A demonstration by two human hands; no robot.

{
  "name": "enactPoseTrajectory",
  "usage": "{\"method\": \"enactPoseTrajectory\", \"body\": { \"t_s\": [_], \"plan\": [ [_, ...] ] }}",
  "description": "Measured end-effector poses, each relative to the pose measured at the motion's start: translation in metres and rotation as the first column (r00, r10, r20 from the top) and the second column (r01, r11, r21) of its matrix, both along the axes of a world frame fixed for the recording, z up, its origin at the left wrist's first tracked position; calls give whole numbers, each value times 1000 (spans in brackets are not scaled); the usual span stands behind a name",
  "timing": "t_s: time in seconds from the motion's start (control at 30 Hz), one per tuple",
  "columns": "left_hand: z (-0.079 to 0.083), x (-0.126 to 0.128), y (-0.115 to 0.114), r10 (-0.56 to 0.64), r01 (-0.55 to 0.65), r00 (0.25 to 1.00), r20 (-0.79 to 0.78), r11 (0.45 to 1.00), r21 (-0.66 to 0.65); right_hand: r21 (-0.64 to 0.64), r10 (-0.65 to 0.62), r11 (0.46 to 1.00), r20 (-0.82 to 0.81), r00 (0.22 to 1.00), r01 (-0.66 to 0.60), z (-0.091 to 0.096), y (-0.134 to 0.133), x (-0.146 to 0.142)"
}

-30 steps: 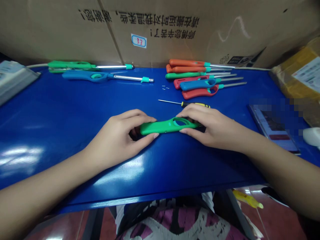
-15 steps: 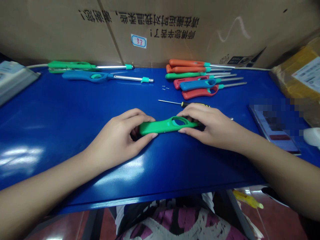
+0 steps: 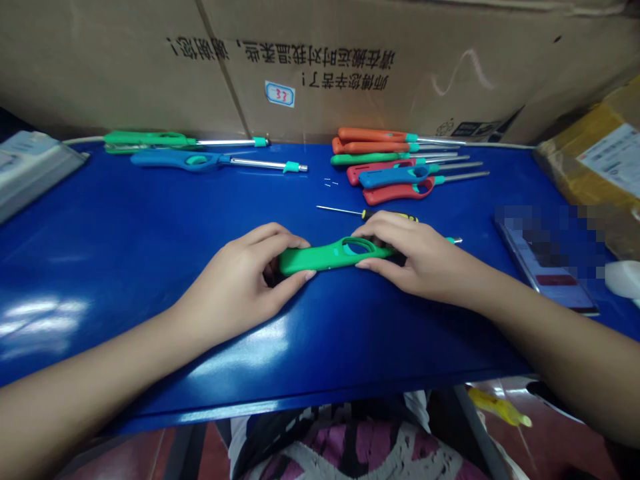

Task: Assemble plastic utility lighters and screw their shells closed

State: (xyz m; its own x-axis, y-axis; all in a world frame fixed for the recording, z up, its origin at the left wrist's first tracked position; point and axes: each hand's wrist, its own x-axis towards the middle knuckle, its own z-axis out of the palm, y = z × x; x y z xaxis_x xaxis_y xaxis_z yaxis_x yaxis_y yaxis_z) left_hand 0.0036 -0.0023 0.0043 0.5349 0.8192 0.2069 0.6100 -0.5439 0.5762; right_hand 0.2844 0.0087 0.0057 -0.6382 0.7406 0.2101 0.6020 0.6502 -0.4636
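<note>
Fingers of the left hand [image 3: 240, 277] and right hand [image 3: 420, 257], in the head view, were closed around a green lighter [image 3: 317, 258], the left at its butt, the right beside its trigger opening. The lighter lay crosswise above the middle of a glossy blue tabletop [image 3: 360, 340]; whether it touched the surface could not be told. A large cardboard box [image 3: 125, 73] walled the far edge, with a left group of lighters [image 3: 173, 159] and a right group [image 3: 390, 178] before it. A white box [image 3: 35, 173] bounded the left, a taped carton [image 3: 570, 150] the right. Reddish floor tiles [image 3: 215, 447] showed below the near edge. Broad blue surface extended leftward and toward that edge; a screwdriver [image 3: 340, 211] lay just beyond the right hand.
</note>
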Motion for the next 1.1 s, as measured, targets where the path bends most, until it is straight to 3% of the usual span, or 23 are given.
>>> {"method": "enactPoseTrajectory", "body": {
  "t_s": [0.6, 1.1],
  "plan": [
    [1, 2, -1, 29, -29, 1000, 4, 1000, -11, -133, -141, 983, -112, 984, 126, 4, -3, -5],
    [0, 1, -1, 65, -65, 997, 32, 998, -10, -147, -198, 974, -169, 966, 174, -2, -2, -7]
  ]
}}
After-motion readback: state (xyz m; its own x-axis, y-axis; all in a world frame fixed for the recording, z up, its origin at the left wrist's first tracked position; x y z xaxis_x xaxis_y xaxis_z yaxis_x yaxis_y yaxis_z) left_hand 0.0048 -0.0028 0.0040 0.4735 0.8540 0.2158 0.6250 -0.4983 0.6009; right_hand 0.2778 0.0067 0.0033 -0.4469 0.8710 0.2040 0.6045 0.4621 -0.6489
